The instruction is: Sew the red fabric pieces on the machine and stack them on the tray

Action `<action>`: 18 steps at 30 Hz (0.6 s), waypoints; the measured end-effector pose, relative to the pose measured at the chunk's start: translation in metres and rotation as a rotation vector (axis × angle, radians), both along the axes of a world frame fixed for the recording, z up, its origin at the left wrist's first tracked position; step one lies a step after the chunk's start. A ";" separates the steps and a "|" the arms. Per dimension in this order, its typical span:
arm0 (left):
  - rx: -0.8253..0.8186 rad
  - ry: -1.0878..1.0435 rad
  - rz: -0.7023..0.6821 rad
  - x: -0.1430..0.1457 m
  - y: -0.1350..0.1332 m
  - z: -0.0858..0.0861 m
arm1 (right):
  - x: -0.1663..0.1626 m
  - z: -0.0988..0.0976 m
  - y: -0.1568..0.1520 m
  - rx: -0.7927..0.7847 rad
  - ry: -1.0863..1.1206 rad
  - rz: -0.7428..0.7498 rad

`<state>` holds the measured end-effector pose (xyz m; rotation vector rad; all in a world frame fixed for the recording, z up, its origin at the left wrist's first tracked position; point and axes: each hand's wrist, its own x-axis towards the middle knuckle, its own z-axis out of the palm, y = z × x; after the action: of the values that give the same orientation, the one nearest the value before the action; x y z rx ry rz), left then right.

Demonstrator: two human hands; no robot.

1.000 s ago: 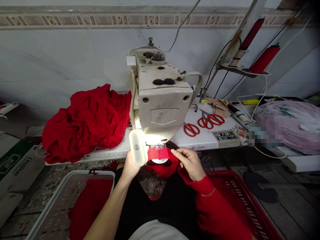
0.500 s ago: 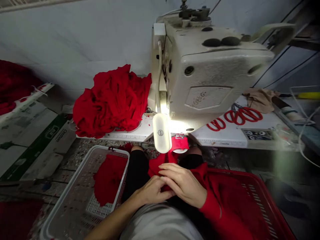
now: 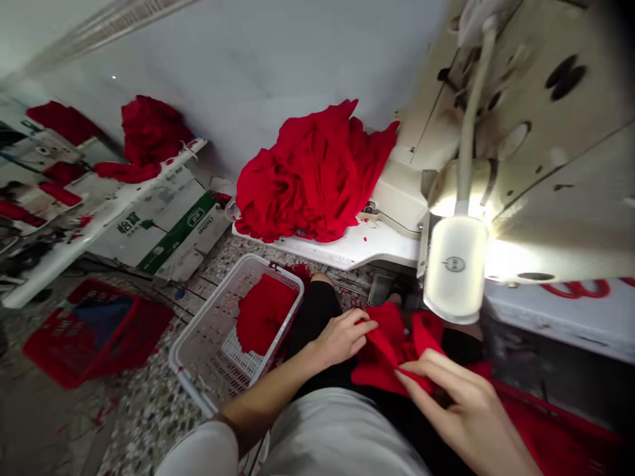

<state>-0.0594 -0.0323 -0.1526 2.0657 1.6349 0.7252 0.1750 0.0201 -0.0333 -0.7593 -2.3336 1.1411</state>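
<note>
My left hand (image 3: 342,337) pinches the left edge of a small red fabric piece (image 3: 391,347) lying over my lap. My right hand (image 3: 461,410) grips the same piece at its lower right, fingers closed on it. The piece hangs just below the white lamp head (image 3: 455,268) of the cream sewing machine (image 3: 546,158). A heap of red cloth (image 3: 315,172) rests on the white machine table (image 3: 357,244) to the left of the machine.
A white plastic basket (image 3: 213,350) with red cloth in it stands on the floor at my left. A red basket (image 3: 84,330) lies farther left, beside cardboard boxes (image 3: 163,225). More red fabric (image 3: 149,132) lies on a bench by the wall.
The view has swung left and down. My hands have pulled the red piece away from the needle area into my lap and now hold it apart between them.
</note>
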 end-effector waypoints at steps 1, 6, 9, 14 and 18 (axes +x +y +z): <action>0.018 -0.012 0.081 -0.001 -0.001 -0.002 | 0.005 0.003 0.004 0.019 0.018 -0.027; 0.104 -0.109 0.487 -0.023 0.002 0.014 | 0.032 0.023 0.023 0.057 0.053 -0.269; 0.113 -0.343 0.578 -0.033 0.005 0.035 | 0.043 0.022 0.040 0.012 0.079 -0.463; 0.215 -0.331 0.522 -0.042 0.006 0.068 | 0.058 -0.005 0.077 -0.021 0.099 -0.686; 0.543 0.081 0.613 -0.058 0.014 0.084 | 0.072 -0.023 0.096 -0.011 0.061 -0.674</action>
<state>-0.1174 -0.0187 -0.0688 1.9195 2.3566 1.4347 0.2469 0.1158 -0.0562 -1.3523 -1.7885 0.8491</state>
